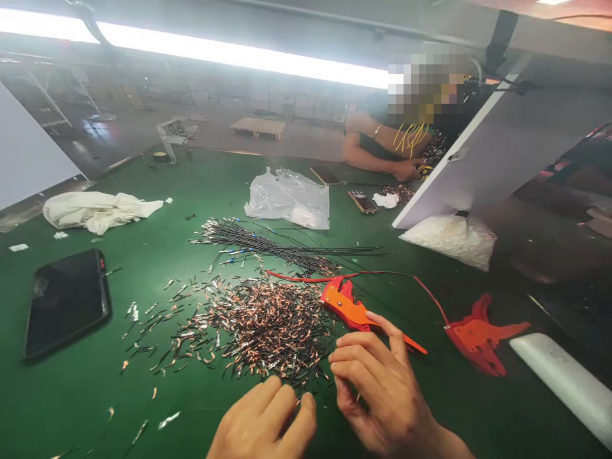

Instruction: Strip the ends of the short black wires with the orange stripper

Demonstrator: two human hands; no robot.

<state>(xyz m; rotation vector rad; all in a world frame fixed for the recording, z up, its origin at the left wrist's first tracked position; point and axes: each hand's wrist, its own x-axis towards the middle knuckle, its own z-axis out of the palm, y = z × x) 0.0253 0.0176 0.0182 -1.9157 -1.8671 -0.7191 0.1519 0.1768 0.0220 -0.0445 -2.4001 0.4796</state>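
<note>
Here, two hands, two probable wire strippers.

Left grip curled, right grip half-bent

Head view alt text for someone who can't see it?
Left hand and right hand, fingers curled, before a heap of black wire scraps on a green table; long wires lie behind it, an orange tool beside it.
</note>
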